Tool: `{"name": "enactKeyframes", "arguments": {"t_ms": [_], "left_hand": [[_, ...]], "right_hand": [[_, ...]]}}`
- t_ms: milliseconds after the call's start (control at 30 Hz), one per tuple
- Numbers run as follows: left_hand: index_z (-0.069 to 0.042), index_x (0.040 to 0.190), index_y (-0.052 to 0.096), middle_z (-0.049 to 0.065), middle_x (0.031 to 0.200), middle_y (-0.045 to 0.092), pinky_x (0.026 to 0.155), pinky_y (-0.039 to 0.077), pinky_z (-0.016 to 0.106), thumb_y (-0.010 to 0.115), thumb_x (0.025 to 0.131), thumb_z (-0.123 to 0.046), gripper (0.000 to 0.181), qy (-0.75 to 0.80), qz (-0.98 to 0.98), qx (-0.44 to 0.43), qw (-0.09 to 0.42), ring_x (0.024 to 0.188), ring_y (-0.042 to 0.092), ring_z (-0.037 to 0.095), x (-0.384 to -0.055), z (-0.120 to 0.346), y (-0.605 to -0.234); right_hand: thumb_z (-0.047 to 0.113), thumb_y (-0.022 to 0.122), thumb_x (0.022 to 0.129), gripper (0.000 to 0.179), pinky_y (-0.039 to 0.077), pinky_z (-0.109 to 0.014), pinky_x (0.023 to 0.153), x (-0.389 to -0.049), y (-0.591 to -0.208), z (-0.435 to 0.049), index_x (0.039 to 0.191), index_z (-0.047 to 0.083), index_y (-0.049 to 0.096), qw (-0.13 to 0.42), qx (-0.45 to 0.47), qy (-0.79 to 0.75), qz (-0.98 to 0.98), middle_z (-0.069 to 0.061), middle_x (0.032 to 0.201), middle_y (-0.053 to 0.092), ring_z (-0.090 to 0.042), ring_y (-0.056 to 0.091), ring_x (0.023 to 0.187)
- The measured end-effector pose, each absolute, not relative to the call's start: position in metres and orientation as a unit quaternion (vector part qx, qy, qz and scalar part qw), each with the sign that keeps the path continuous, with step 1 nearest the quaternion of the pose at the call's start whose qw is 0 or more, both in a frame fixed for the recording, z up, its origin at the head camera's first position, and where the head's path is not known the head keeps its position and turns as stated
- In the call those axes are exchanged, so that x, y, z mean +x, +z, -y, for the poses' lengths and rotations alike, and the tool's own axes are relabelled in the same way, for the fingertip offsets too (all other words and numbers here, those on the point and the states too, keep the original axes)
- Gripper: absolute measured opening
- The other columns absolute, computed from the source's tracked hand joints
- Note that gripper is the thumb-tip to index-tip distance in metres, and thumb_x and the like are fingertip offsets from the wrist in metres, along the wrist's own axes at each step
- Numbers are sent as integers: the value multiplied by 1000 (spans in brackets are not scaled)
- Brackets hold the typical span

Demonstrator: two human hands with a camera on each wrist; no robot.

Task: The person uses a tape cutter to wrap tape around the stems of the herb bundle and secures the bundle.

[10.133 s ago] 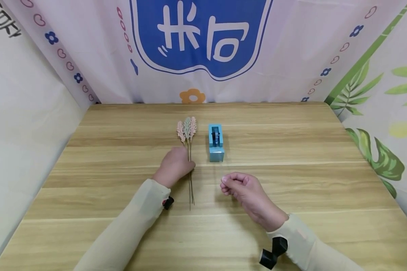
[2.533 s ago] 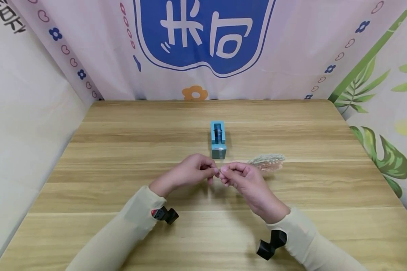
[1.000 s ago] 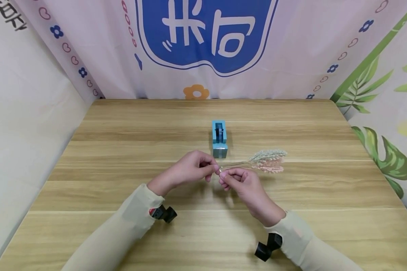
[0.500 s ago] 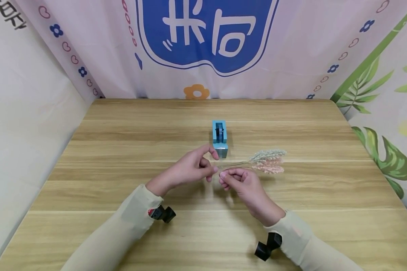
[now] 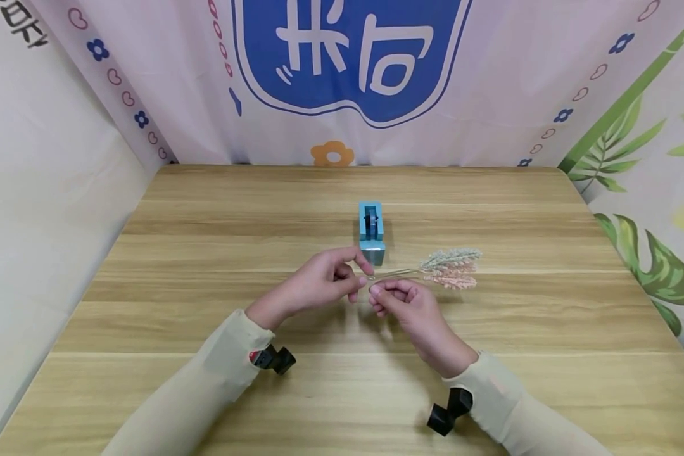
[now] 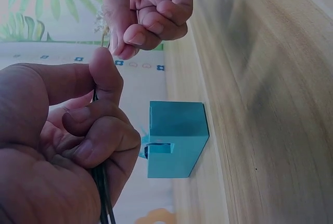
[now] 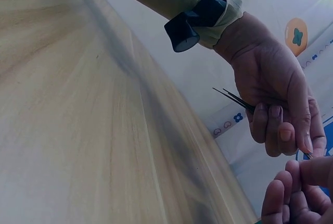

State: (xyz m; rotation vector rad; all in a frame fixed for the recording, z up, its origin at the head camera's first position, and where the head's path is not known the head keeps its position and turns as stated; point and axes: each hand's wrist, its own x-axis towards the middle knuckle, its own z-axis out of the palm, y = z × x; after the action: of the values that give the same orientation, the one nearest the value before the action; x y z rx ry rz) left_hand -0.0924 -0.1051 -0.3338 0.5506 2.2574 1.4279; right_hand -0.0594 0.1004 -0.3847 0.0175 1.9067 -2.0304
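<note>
Artificial flower sprigs with pale green and pink heads lie sideways in the air, heads to the right. My left hand pinches their thin stems near the middle, its index fingertip bent down to them. In the left wrist view the dark stems run through its curled fingers; their lower ends stick out in the right wrist view. My right hand is close beside it, thumb and index finger pinched together on what looks like clear tape, barely visible. Just beyond stands a blue tape dispenser.
The wooden table reaches back to a printed curtain. A white sheet hangs at the left and a leaf-printed one at the right.
The flowers have turned from pointing away, left of the dispenser, to pointing right in front of it. Lately my left index finger lifted off, then came down to the stems; my right hand hardly moved.
</note>
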Motion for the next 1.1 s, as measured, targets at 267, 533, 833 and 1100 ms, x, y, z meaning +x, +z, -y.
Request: {"name": "enactKeyframes", "arguments": {"t_ms": [267, 533, 833, 1100], "left_hand": [[-5, 110, 67, 11, 72, 69, 53, 35, 22, 62, 104, -6, 8, 513, -810, 206, 197, 63, 59, 36, -94, 106, -335], [-4, 108, 68, 8, 71, 68, 53, 34, 21, 61, 105, -7, 8, 510, -811, 202, 202, 58, 53, 20, -96, 105, -338], [-3, 105, 68, 8, 70, 68, 53, 34, 21, 61, 105, -6, 8, 515, -807, 207, 200, 56, 49, 13, -96, 106, -339], [-2, 104, 68, 10, 70, 69, 53, 34, 20, 62, 103, -3, 6, 519, -805, 201, 203, 56, 49, 13, -96, 107, -341]], "right_hand": [[7, 68, 100, 25, 60, -25, 83, -64, -389, -100, 117, -12, 68, 161, 8, -724, -670, 4, 88, 78, -13, 73, 86], [3, 68, 99, 19, 61, -25, 81, -69, -392, -97, 112, -10, 69, 160, 31, -734, -659, 2, 88, 79, -12, 72, 82], [2, 65, 100, 19, 60, -23, 78, -70, -393, -93, 114, -10, 67, 164, 39, -744, -646, 7, 83, 77, -10, 72, 80], [-1, 64, 99, 24, 60, -21, 78, -67, -392, -93, 120, -13, 64, 171, 38, -739, -650, 5, 89, 79, -9, 73, 83]]}}
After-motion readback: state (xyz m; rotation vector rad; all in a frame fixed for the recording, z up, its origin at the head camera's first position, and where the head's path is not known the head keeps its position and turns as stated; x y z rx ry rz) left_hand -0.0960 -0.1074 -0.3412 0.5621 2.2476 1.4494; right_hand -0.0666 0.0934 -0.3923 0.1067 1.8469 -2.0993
